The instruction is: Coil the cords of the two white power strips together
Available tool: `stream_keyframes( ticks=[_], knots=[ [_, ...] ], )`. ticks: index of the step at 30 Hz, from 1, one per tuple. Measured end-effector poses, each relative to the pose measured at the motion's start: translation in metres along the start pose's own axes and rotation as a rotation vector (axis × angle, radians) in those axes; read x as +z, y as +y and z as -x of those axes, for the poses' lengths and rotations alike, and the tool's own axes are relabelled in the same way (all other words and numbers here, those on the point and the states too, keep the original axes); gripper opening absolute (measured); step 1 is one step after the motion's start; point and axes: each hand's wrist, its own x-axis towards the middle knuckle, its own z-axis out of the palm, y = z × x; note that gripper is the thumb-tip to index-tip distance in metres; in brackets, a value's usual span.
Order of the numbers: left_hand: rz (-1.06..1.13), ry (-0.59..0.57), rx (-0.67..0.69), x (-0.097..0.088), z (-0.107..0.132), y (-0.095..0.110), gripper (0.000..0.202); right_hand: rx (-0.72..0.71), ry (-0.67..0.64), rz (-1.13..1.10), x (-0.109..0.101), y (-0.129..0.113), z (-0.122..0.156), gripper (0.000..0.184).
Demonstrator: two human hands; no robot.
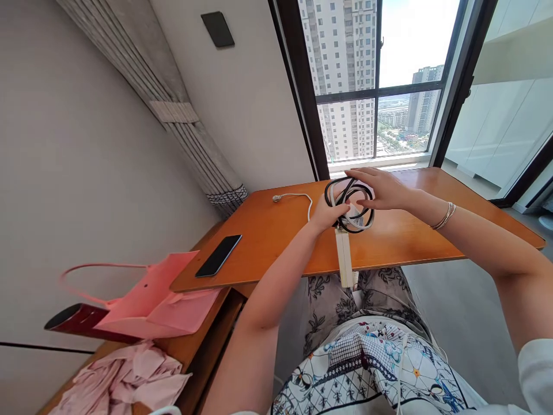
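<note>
A bundle of looped black and white cables (pixel 366 223) is held up above the table's front edge. My left hand (pixel 326 212) is closed around the left side of the bundle, its thumb across the loops. From the right, my right hand (pixel 384 189) holds the bundle loosely, its fingers over the top and its thumb at the side. Below the loops hangs a long cream power strip (pixel 344 258), tilted slightly and reaching past the table edge. A white cord with a plug (pixel 277 198) trails on the table left of my left hand.
The orange-brown wooden table (pixel 268 242) bears a dark phone (pixel 218 255) on its left. A pink bag (pixel 151 300), a dark red cylinder (pixel 82 319) and crumpled pink cloth (pixel 129 377) lie on a lower wooden surface. Behind the table stands a window (pixel 378 92).
</note>
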Motion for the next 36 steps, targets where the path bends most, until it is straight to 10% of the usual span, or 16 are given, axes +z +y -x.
stream_keyframes(
  ticks=[8,17,24,30,36],
  knots=[
    [-0.041,-0.078,-0.013,-0.004,-0.004,-0.001,0.012,0.209,-0.022,0.028,-0.003,-0.007,0.007,0.050],
    [-0.349,0.041,-0.007,-0.005,-0.007,-0.012,0.013,0.510,-0.002,-0.634,-0.006,-0.021,0.009,0.049],
    [-0.371,0.053,0.114,-0.006,-0.003,-0.009,0.046,0.792,0.121,-1.061,0.002,-0.024,0.010,0.048],
    [-0.619,-0.030,0.437,0.001,-0.002,-0.004,0.017,0.913,0.246,-1.199,0.008,-0.023,0.010,0.044],
    [-0.744,-0.068,0.441,0.002,0.002,0.002,0.019,0.951,0.326,-1.250,0.015,-0.022,0.010,0.040]
  ],
)
